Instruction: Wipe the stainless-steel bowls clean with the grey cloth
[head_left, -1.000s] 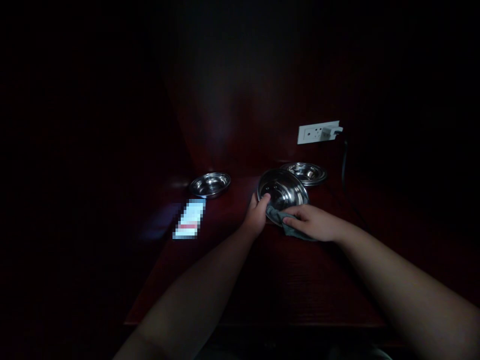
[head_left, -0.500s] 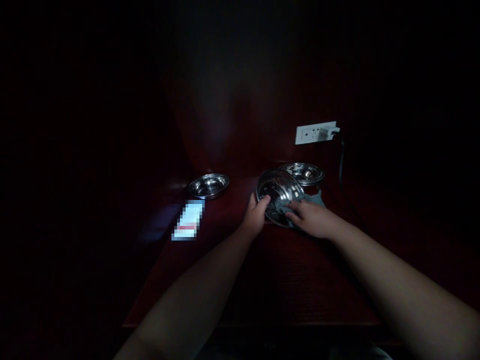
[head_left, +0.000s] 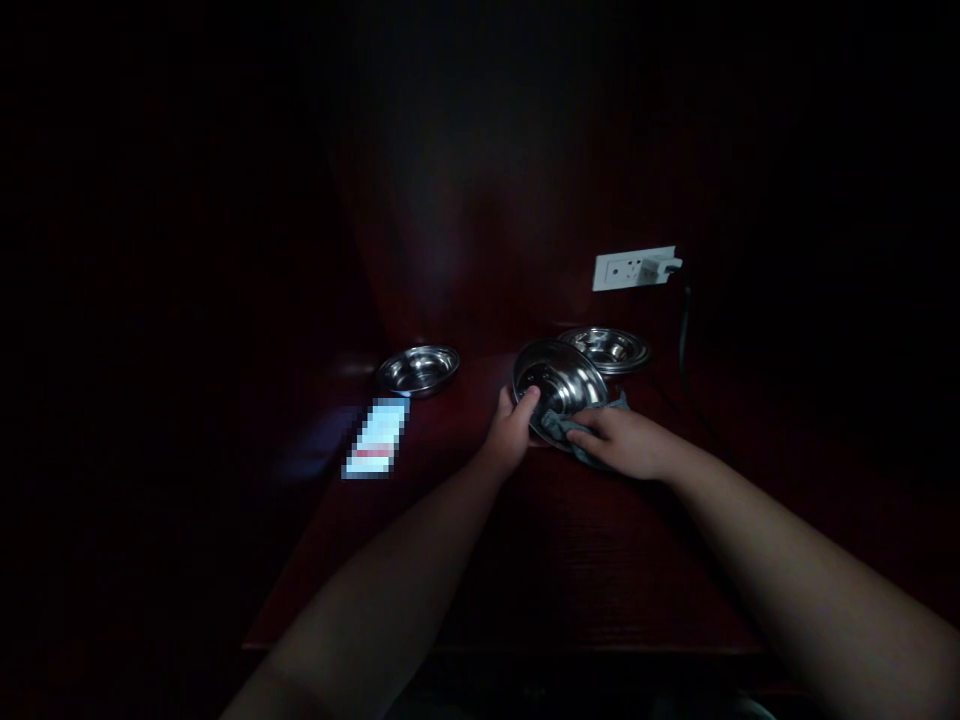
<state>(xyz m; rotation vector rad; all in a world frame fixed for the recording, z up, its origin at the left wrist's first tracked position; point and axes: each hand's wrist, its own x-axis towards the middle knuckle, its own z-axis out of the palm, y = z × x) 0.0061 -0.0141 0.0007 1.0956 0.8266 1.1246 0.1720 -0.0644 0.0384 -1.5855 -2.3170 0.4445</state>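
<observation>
A shiny steel bowl [head_left: 559, 375] is held tilted above the dark red table, its inside facing me. My left hand [head_left: 514, 425] grips its left rim, thumb over the inside edge and the other fingers hidden behind. In my right hand [head_left: 626, 440] is a grey-green cloth [head_left: 559, 425], pressed against the lower right of the bowl's inside. Part of the cloth sticks out above and below the fingers. Just behind the held bowl, at its right, a stack of steel bowls [head_left: 611, 350] rests on the table. Another steel bowl [head_left: 418, 370] sits apart on the left.
A lit, blurred phone-like screen [head_left: 376, 438] lies on the table [head_left: 600, 570] at the left, in front of the single bowl. On the back wall is a white socket plate [head_left: 636, 268] with a plug in it. A dark cable [head_left: 685, 335] hangs from the plug.
My right hand has moved the cloth up and right over the bowl's inside, then slightly back down and left. My left hand keeps its hold on the rim, and the bowl has barely moved.
</observation>
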